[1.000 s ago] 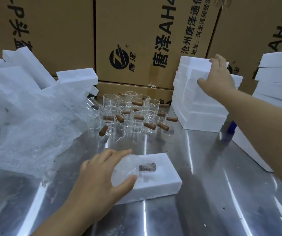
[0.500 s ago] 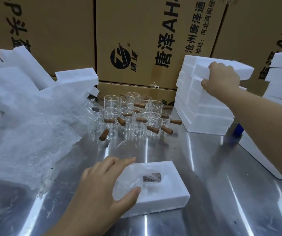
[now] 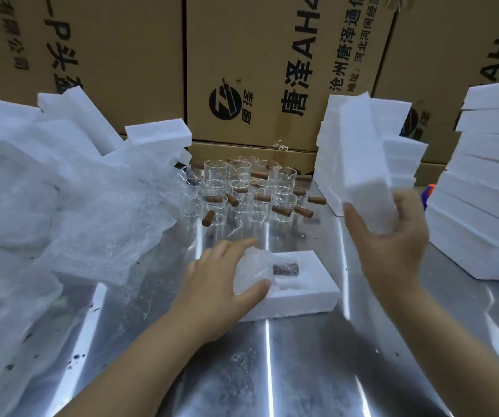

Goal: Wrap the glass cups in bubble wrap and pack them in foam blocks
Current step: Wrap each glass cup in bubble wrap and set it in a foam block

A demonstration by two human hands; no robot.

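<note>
A white foam block [image 3: 305,293] lies flat on the steel table [image 3: 272,371]. In its hollow sits a bubble-wrapped glass cup [image 3: 257,269] with its brown handle showing. My left hand [image 3: 221,284] holds the wrapped cup down, fingers over it and thumb at its near side. My right hand [image 3: 392,245] grips a second foam block [image 3: 362,164] by its lower end, tilted up in the air to the right of the first block. Several bare glass cups [image 3: 242,191] with wooden handles stand in a cluster behind.
Loose bubble wrap [image 3: 70,212] and foam pieces pile up on the left. A foam stack [image 3: 398,152] stands behind my right hand, a taller stack [image 3: 489,182] at the right edge. Cardboard boxes [image 3: 257,70] wall off the back.
My right hand has lifted a foam block off the stack at the back and brought it down toward me. My left hand has stayed on the wrapped cup.
</note>
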